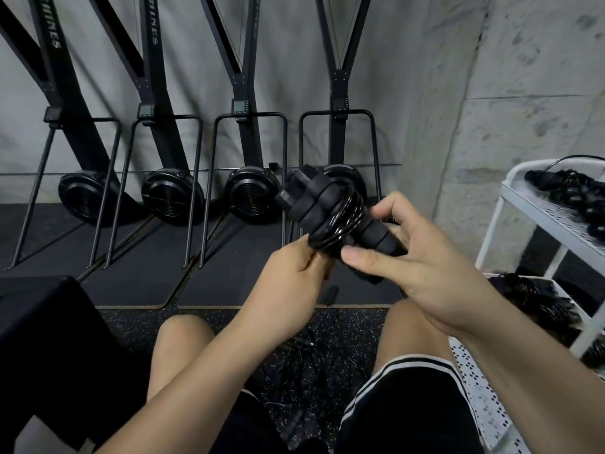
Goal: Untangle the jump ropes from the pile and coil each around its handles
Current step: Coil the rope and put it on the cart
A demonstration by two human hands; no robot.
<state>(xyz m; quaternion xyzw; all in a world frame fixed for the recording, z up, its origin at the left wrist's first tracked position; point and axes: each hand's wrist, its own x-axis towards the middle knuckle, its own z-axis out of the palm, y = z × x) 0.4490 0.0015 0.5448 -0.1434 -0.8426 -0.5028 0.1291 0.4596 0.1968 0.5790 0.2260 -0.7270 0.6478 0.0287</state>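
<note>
A black jump rope (pixel 330 217) is held in front of me, its two ridged handles side by side with the thin cord wound around their middle. My right hand (pixel 415 260) grips the lower end of the handles, thumb across the front. My left hand (pixel 294 273) pinches the cord just under the coil. A tangled pile of black ropes (pixel 304 358) lies on the speckled floor between my knees.
A white metal cart (pixel 530 211) stands at the right with several coiled black ropes on its shelves. Several black ski-type exercise machines (pixel 248 178) line the concrete wall ahead on dark mats. A black box (pixel 49 329) sits at my left.
</note>
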